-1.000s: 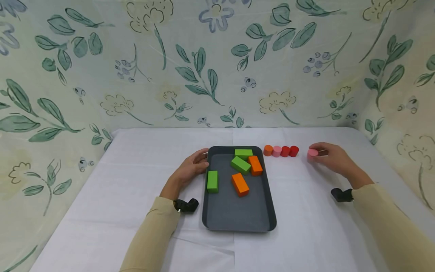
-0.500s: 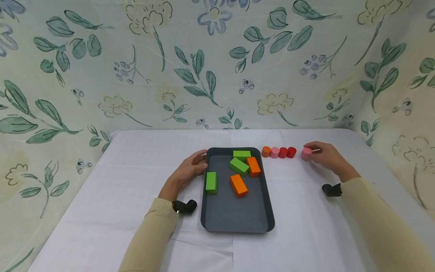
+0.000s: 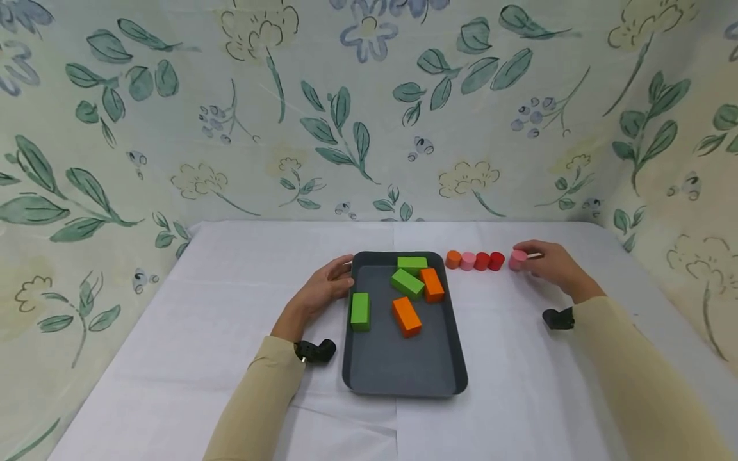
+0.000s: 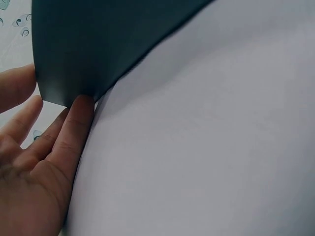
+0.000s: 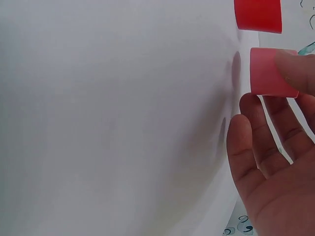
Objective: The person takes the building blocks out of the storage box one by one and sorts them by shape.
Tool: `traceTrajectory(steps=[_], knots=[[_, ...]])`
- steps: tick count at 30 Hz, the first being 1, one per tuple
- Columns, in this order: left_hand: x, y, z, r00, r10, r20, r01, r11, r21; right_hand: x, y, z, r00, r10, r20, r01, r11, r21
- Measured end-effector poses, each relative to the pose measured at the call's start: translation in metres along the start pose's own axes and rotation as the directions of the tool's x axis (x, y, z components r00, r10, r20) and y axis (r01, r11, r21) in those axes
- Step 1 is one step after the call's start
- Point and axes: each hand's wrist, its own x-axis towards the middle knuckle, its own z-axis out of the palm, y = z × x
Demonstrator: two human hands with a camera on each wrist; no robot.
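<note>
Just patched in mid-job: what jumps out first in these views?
The dark tray at the table's middle, holding green and orange blocks, with the left hand touching its left rim. Right of it runs a row of small cylinders, and the right hand pinches a pink cylinder at the row's right end.

The person wears a long-sleeved top in a pale beige, almost cream fabric; both sleeves reach down to the wrists and end in plain cuffs without visible buttons or prints. The left hand [image 3: 323,287] and the right hand [image 3: 548,266] are bare, with no rings or gloves showing. Just behind each cuff sits a small black device [image 3: 314,350], rounded and matte, strapped at the wrist; its twin [image 3: 558,317] sits by the right sleeve's cuff.
</note>
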Motion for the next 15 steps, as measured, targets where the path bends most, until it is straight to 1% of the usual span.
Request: traceTrajectory(steps=[4, 13, 15], knots=[[0.0017, 0.0009, -0.0003, 1.000, -0.003, -0.008, 0.003, 1.000, -0.010, 0.0023, -0.0025, -0.0005, 1.000, -0.004, 0.000, 0.004, 1.000, 0.006], [0.0022, -0.0019, -0.0017, 1.000, -0.003, 0.001, 0.003, 1.000, -0.004, 0.0078, -0.0041, 0.0070, 1.000, 0.029, -0.002, -0.029, 0.999, 0.014], [0.0020, -0.0024, -0.0019, 1.000, 0.004, 0.008, -0.004, 1.000, 0.002, 0.0079, -0.0050, 0.0081, 1.000, 0.030, -0.003, -0.030, 0.999, 0.016]])
